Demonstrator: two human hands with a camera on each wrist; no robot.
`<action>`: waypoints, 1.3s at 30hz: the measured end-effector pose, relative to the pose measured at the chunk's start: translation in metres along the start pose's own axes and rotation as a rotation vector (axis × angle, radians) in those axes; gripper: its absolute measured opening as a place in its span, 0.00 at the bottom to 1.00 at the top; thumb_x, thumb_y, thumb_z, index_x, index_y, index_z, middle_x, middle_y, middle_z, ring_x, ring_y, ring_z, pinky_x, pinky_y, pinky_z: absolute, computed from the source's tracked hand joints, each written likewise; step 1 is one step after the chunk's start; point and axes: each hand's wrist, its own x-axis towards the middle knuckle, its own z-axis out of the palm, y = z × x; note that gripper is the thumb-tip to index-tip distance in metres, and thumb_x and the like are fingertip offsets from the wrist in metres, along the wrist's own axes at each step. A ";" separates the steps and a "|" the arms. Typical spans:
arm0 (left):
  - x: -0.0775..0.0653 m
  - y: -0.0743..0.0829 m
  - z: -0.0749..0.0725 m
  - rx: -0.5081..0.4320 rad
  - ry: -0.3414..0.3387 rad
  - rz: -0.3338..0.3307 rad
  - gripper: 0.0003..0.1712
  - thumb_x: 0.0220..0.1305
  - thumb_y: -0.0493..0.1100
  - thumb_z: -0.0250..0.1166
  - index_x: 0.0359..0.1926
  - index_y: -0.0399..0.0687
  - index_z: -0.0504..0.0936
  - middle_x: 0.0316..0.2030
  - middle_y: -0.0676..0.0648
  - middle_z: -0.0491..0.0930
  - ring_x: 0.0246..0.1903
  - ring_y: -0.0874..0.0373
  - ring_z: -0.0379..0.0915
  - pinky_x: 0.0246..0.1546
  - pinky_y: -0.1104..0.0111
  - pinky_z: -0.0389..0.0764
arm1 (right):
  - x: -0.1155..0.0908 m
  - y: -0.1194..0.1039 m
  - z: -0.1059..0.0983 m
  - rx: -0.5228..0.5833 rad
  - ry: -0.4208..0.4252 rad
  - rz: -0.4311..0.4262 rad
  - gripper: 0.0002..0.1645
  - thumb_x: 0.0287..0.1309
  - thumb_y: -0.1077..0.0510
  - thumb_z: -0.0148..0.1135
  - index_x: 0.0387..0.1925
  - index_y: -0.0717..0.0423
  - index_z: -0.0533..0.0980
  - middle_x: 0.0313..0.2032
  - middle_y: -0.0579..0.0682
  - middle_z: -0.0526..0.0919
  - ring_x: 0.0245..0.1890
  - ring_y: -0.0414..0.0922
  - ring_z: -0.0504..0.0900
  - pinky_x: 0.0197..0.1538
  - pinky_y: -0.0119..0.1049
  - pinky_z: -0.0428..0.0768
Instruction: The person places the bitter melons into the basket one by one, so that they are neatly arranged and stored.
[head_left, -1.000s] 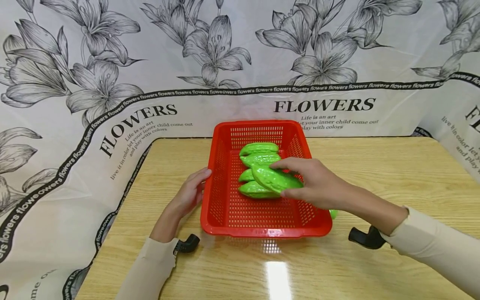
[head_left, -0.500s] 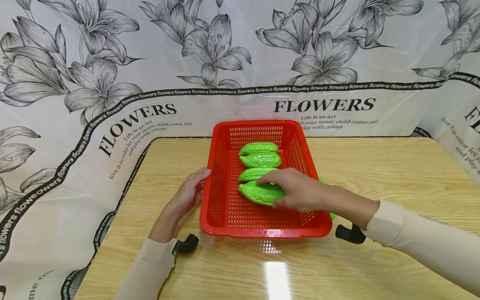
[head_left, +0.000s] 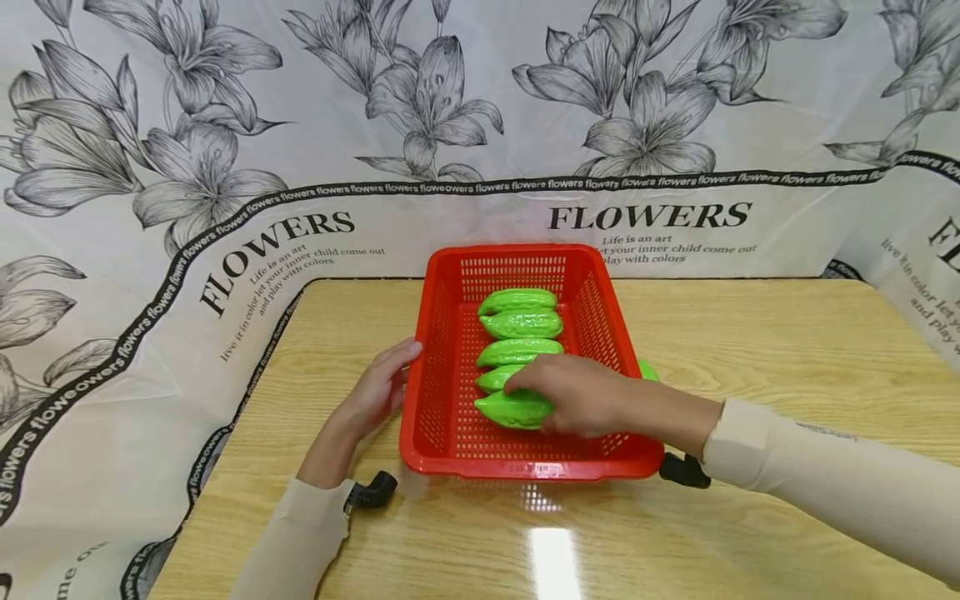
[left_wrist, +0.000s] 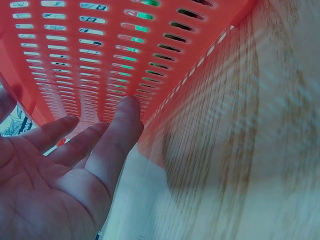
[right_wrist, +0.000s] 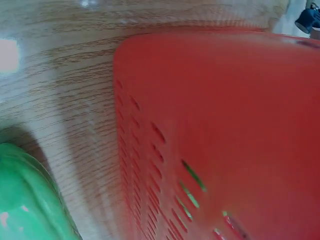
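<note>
In the head view a red plastic basket stands on the table, with several glossy green bitter melons lying crosswise in a row on its floor. My right hand reaches over the right rim and grips the bitter melon nearest me, covering its right end. Beside the left wall is my left hand, its fingertips at the outside of the rim. The left wrist view shows the extended fingers against the slotted wall. My right hand does not show in the right wrist view.
Outside the basket, another green bitter melon lies on the wooden table, mostly hidden by my right arm in the head view. White cloth with a floral print rises behind the table. Black wrist mounts stick out from both sleeves.
My right hand has lowered the bitter melon from above the others to the near end of the row, moving slightly left and toward me. My left hand stays at the basket's side.
</note>
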 end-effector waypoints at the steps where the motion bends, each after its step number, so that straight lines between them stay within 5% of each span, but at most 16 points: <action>1: 0.000 0.000 0.000 -0.003 -0.002 -0.002 0.30 0.82 0.49 0.43 0.69 0.28 0.63 0.51 0.39 0.76 0.44 0.56 0.82 0.42 0.63 0.87 | 0.001 0.000 0.001 -0.012 0.001 -0.001 0.32 0.47 0.67 0.75 0.57 0.54 0.81 0.55 0.49 0.83 0.60 0.53 0.77 0.61 0.52 0.78; 9: 0.000 -0.003 0.001 -0.001 -0.015 -0.009 0.30 0.82 0.50 0.43 0.70 0.29 0.63 0.53 0.35 0.75 0.45 0.54 0.82 0.42 0.62 0.87 | 0.000 0.004 0.011 -0.088 0.028 -0.024 0.31 0.45 0.66 0.75 0.56 0.52 0.81 0.50 0.44 0.85 0.46 0.47 0.76 0.41 0.40 0.81; 19: 0.001 -0.004 0.000 -0.008 -0.015 -0.009 0.29 0.82 0.48 0.43 0.69 0.28 0.63 0.52 0.36 0.75 0.45 0.55 0.82 0.42 0.62 0.87 | -0.001 0.006 0.021 -0.142 0.077 -0.096 0.31 0.44 0.68 0.74 0.54 0.54 0.81 0.49 0.48 0.84 0.52 0.50 0.79 0.51 0.46 0.84; 25: 0.000 -0.003 0.000 -0.004 -0.015 -0.009 0.30 0.82 0.49 0.43 0.69 0.28 0.63 0.53 0.34 0.74 0.45 0.55 0.82 0.42 0.61 0.87 | -0.004 0.008 0.026 -0.199 0.113 -0.127 0.29 0.42 0.66 0.75 0.51 0.53 0.81 0.43 0.46 0.80 0.46 0.48 0.78 0.46 0.43 0.83; 39: -0.001 -0.003 -0.002 0.003 -0.010 -0.009 0.29 0.82 0.49 0.43 0.70 0.31 0.64 0.55 0.33 0.72 0.45 0.54 0.82 0.43 0.61 0.87 | -0.010 0.002 0.015 -0.180 0.230 -0.173 0.29 0.45 0.63 0.77 0.53 0.56 0.80 0.47 0.47 0.82 0.49 0.47 0.79 0.50 0.43 0.83</action>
